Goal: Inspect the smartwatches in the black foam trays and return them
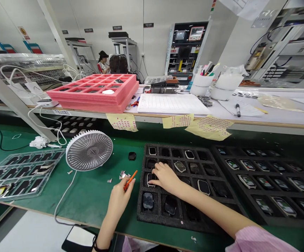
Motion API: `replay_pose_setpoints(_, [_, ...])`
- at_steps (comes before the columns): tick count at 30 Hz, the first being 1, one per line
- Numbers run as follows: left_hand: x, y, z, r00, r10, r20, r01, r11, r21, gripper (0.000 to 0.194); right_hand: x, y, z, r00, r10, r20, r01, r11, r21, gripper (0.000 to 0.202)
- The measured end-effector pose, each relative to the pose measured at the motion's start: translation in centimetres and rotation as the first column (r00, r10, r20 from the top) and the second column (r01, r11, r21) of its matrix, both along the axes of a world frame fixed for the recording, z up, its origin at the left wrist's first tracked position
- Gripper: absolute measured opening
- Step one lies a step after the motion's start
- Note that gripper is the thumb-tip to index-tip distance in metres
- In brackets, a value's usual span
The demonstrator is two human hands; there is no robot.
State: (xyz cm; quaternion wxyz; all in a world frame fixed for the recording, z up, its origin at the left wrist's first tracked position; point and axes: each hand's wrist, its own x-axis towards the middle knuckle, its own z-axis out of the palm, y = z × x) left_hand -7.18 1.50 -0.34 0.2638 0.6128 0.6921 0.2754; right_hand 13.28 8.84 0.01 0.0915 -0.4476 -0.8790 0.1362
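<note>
The left hand (119,194), its fingers closed round a slim orange plastic tool (130,181), is above the smooth green bench (89,206), left of the black foam tray's (158,218) left edge. The right hand (165,178) has fingers bent, thumb and fingertips at a rounded-square, silver-rimmed watch case (151,180) in a compartment along that edge; how firmly they grip it, I cannot tell.

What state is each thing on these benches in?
left hand, closed on orange tool
right hand, at a watch
black foam tray, open, holding watches
clear tray, holding dark parts
fan, standing; whether running, can't tell
pink foam trays, stacked, top one open
</note>
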Motion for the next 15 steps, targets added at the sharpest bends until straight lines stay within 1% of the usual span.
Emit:
replay_pose_setpoints(4, [0.4, -0.2, 0.2, 0.997, -0.025, 0.078, 0.025, 1.000, -0.002, 0.039, -0.4, 0.4, 0.2, 0.997, 0.023, -0.072, -0.029, 0.997, -0.077, 0.029])
replay_pose_setpoints(7, [0.5, -0.4, 0.2, 0.982, -0.062, 0.177, 0.066, 0.998, -0.014, 0.040, -0.2, 0.5, 0.1, 0.981, 0.050, -0.188, -0.079, 0.986, -0.148, 0.030])
replay_pose_setpoints(9, [0.7, -0.5, 0.2, 0.952, -0.112, 0.285, 0.123, 0.992, -0.023, 0.042, 0.1, 0.6, -0.1, 0.951, 0.041, -0.306, -0.121, 0.961, -0.248, 0.026])
replay_pose_setpoints(10, [0.9, -0.6, 0.2, 0.928, -0.138, 0.347, 0.161, 0.986, -0.038, 0.044, 0.2, 0.7, -0.2, 0.918, 0.003, -0.396, -0.144, 0.934, -0.327, 0.025])
replay_pose_setpoints(11, [1.2, -0.6, 0.1, 0.897, -0.156, 0.414, 0.198, 0.978, -0.061, 0.046, 0.3, 0.7, -0.3, 0.869, -0.063, -0.491, -0.170, 0.893, -0.416, 0.026])
replay_pose_setpoints(13, [1.9, -0.6, 0.0, 0.818, -0.157, 0.553, 0.271, 0.954, -0.130, 0.050, 0.5, 0.8, -0.1, 0.721, -0.258, -0.643, -0.237, 0.780, -0.579, 0.032])
replay_pose_setpoints(15, [2.7, -0.6, -0.1, 0.732, -0.122, 0.670, 0.325, 0.927, -0.187, 0.054, 0.4, 0.7, 0.4, 0.578, -0.427, -0.696, -0.308, 0.675, -0.670, 0.036])
